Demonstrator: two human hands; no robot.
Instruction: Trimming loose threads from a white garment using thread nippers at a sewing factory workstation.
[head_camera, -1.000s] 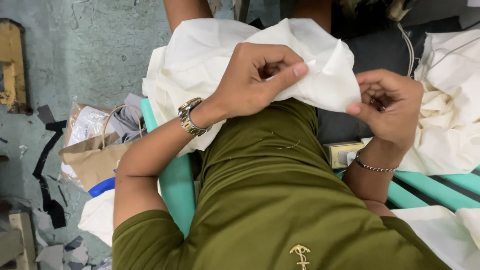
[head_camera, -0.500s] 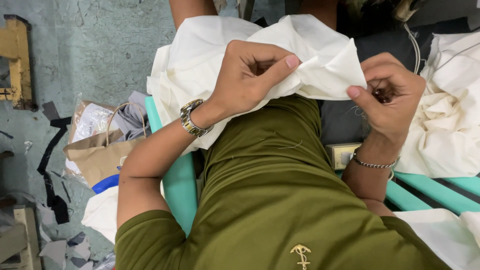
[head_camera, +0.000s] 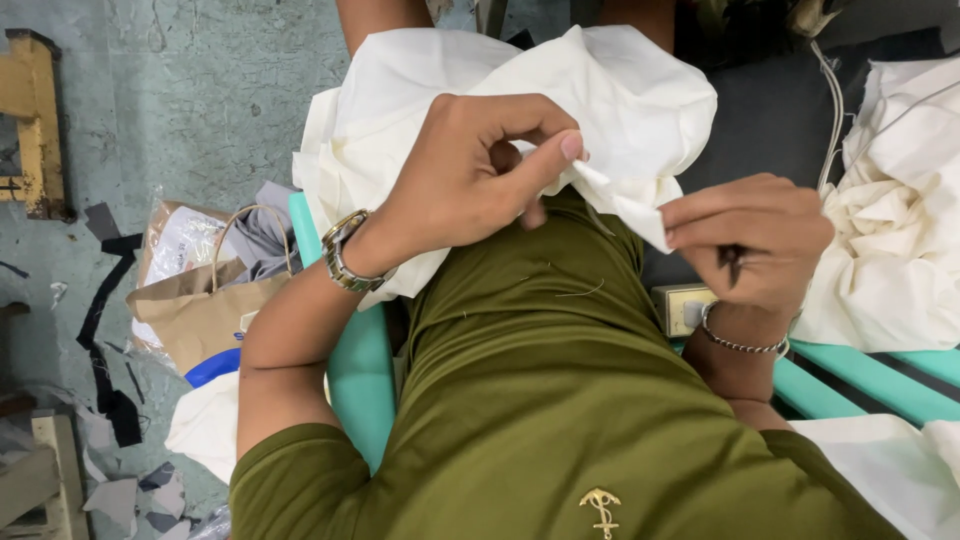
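The left hand (head_camera: 470, 180) pinches a fold of the white cloth (head_camera: 600, 110) between thumb and forefinger, drawing it up off the lap so the edge stretches toward the right hand (head_camera: 750, 240). That hand pinches the cloth's corner and also curls around a small dark tool (head_camera: 732, 262), too hidden to identify. The cloth bunches over the knees, above both hands. A paper bag (head_camera: 200, 300) sits on the floor (head_camera: 150, 100) left of the left wrist; more cloth (head_camera: 900, 250) lies heaped just right of the right hand.

The setting is a garment workshop, indicated by heaps of cream fabric (head_camera: 900, 260), dark offcuts (head_camera: 110, 330) scattered over the stained concrete floor (head_camera: 180, 100), a teal bench frame (head_camera: 860, 385) and a paper bag (head_camera: 200, 310) holding scraps.
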